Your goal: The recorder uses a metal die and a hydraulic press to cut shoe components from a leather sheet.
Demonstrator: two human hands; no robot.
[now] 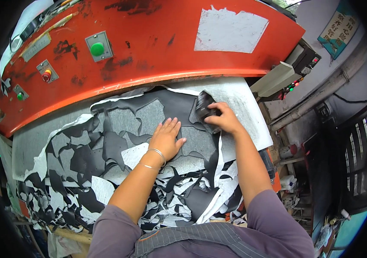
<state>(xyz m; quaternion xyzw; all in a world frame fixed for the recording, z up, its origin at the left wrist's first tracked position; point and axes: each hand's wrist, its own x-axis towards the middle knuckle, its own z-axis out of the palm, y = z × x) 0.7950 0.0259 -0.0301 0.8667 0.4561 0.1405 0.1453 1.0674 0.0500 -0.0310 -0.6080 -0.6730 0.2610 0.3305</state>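
A dark grey leather-like sheet, with several shaped holes cut through it, lies on the pale grey cutting board. My left hand rests flat on the sheet near the middle, its fingers stretched out. To its right, my right hand grips a dark, shiny, block-like cutting die at the sheet's right edge. The fingers hide part of the die, and I cannot tell whether its lower edge touches the sheet. Along the sheet's left border runs a white, curled edge strip.
Black and white offcuts are heaped along the board's near side. An orange machine beam spans the far side, bearing a green button and a red button. A control box juts out at the far right.
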